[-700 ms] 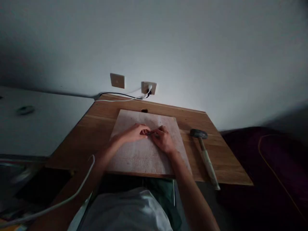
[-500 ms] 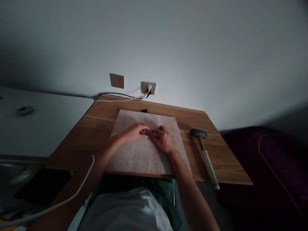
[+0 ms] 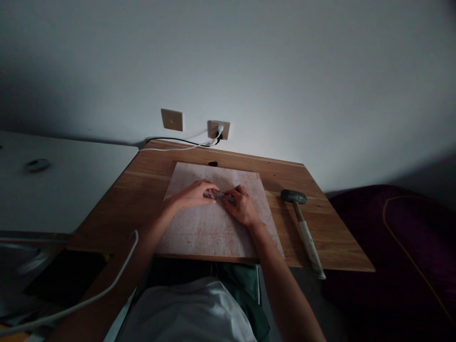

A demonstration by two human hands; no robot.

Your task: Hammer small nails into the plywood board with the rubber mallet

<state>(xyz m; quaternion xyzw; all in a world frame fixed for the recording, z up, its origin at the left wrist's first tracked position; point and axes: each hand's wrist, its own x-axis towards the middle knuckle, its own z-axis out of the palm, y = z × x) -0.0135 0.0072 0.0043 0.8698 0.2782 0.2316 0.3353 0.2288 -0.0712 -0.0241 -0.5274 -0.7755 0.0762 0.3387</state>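
Observation:
Both hands meet over a pale, whitish board [image 3: 210, 232] lying on a wooden table. My left hand [image 3: 198, 194] comes in from the left, its thumb and fingers curved around a small shiny bit. Opposite it, my right hand [image 3: 242, 208] has its thumb and fingertips pinched together. In the narrow gap between the fingertips is a small greyish, shiny piece [image 3: 218, 195], partly hidden and too small to name. To the right of the board lies a mallet with a dark head [image 3: 293, 196] and a pale wrapped handle.
The wooden table [image 3: 338, 237] stands against a wall. A white plug with cables sits in a wall socket [image 3: 225, 129]; another wall plate [image 3: 172, 119] is left of it. A white surface [image 3: 71, 180] adjoins on the left, purple fabric [image 3: 359, 218] on the right. A white cable [image 3: 121, 270] crosses my left forearm.
My left hand has shifted slightly left and its thumb and fingers show more of the shiny bit. My right hand stays almost in place. The mallet has not moved.

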